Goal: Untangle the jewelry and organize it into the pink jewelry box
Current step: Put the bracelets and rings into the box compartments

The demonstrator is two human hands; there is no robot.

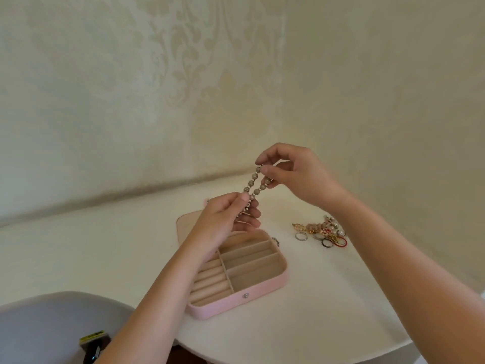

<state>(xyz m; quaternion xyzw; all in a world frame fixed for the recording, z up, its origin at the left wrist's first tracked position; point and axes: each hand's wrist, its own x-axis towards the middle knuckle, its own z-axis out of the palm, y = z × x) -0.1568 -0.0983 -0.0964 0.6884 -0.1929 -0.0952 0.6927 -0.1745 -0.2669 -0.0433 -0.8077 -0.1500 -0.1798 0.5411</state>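
A beaded bracelet (252, 183) with grey-brown round beads is stretched in the air between both hands, above the open pink jewelry box (265, 287). My right hand (294, 172) pinches its upper end. My left hand (225, 219) grips its lower end. The box lies flat on the white table (78, 245), with beige ring rolls on its left and long compartments on its right. The visible compartments hold nothing. A tangled pile of jewelry (320, 229) with beads, gold chain and several rings lies to the right of the box.
The table's rounded edge runs along the bottom right. A grey chair seat (52, 324) sits at the lower left with a small dark object (93, 342) on it. A patterned cream wall stands right behind the table.
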